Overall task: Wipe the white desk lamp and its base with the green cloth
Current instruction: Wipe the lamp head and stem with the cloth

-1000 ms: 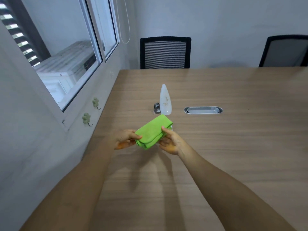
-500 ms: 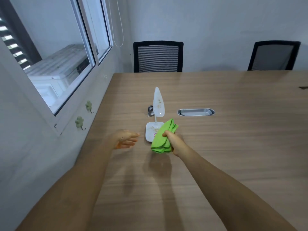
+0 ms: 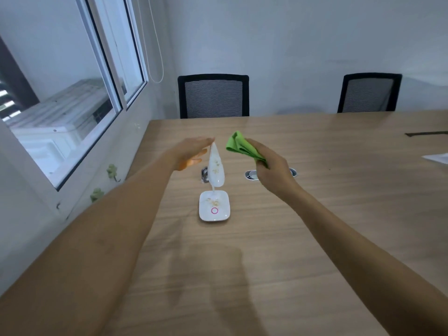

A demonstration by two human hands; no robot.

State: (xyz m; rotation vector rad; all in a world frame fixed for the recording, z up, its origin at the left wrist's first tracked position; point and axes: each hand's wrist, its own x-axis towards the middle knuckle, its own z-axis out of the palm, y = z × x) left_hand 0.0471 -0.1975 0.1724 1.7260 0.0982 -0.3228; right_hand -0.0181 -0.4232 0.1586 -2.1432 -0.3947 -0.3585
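Observation:
The white desk lamp stands upright on the wooden table, its slim head speckled with crumbs. Its square white base carries a pink ring button and more crumbs. My left hand is raised just left of the lamp head, fingers spread flat, the fingertips at the head's top tip. My right hand hovers to the right of the head, clenched on the bunched green cloth, which sticks up clear of the lamp.
The wooden table runs along the wall and window at left. A metal cable grommet lies behind the lamp, partly hidden by my right hand. Two black mesh chairs stand at the far edge. Paper lies far right.
My left hand let go of the cloth and rose to the lamp head's tip. My right hand lifted the cloth from over the base to beside the head.

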